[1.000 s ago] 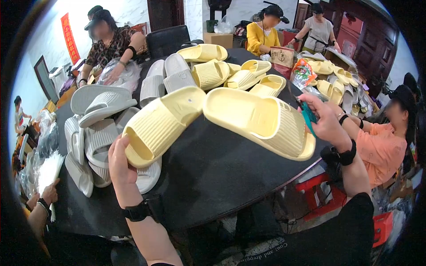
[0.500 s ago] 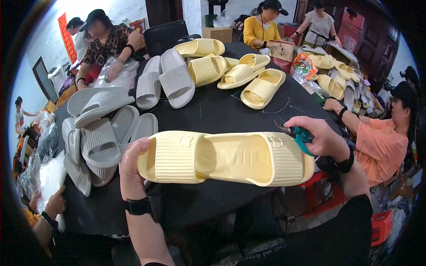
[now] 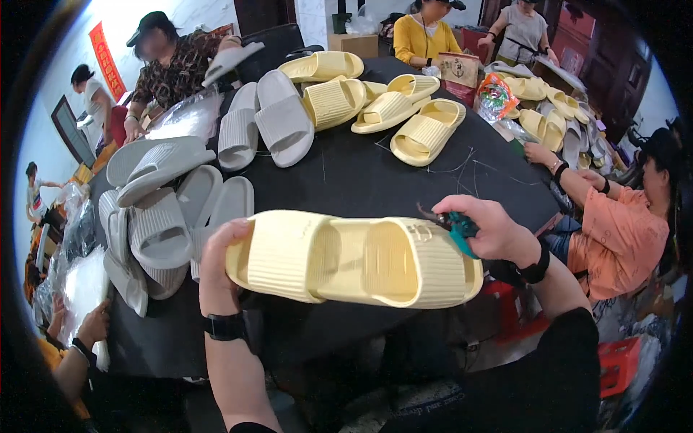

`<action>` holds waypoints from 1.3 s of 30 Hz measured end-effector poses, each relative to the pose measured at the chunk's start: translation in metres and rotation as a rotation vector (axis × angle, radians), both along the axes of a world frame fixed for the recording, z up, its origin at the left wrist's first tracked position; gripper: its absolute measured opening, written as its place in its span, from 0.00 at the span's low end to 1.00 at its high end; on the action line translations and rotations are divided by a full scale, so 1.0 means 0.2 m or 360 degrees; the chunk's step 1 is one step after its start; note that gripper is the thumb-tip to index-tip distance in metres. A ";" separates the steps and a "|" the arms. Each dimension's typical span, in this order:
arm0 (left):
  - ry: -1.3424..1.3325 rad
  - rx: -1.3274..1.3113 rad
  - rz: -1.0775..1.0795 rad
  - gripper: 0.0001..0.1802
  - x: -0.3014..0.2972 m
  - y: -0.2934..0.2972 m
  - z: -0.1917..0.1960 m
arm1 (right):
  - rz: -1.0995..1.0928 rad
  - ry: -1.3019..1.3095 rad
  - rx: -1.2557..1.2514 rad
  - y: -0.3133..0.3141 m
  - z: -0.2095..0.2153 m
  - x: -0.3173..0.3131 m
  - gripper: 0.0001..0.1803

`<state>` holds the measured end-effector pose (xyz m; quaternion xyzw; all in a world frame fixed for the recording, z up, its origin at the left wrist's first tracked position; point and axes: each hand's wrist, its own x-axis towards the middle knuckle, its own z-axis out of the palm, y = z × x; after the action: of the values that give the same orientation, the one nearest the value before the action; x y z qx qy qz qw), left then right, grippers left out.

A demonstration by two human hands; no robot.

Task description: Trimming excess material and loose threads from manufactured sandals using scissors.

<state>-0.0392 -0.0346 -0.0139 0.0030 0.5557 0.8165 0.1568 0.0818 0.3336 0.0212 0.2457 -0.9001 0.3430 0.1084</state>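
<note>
Turned strap-up, yellow slipper [image 3: 354, 260] probably overhangs black table [image 3: 346, 180] edge.

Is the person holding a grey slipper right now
No, the slippers held between the left hand and right hand are pale yellow.

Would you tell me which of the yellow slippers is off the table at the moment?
The yellow slipper held between the left hand and right hand; the other yellow ones lie on the black table.

Black worktable [image 3: 361, 180], dark wooden doors [image 3: 621, 50]
</note>
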 end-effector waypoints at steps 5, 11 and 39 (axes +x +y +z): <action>-0.0003 -0.0049 0.0110 0.19 -0.08 -0.02 -0.12 | 0.0046 -0.0107 0.0015 -0.04 -0.05 -0.02 0.25; 0.0095 0.0252 0.0249 0.20 -0.03 0.11 -0.03 | -0.0189 0.0049 -0.0179 0.04 -0.13 -0.11 0.23; 0.0144 -0.0239 -0.0035 0.12 -0.12 0.06 -0.17 | -0.0088 -0.0303 -0.1874 -0.27 0.07 -0.84 0.18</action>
<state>-0.0626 -0.0235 -0.0474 0.0342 0.6218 0.7697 0.1404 -0.0863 0.2789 0.0355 0.0890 -0.5704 0.8019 0.1541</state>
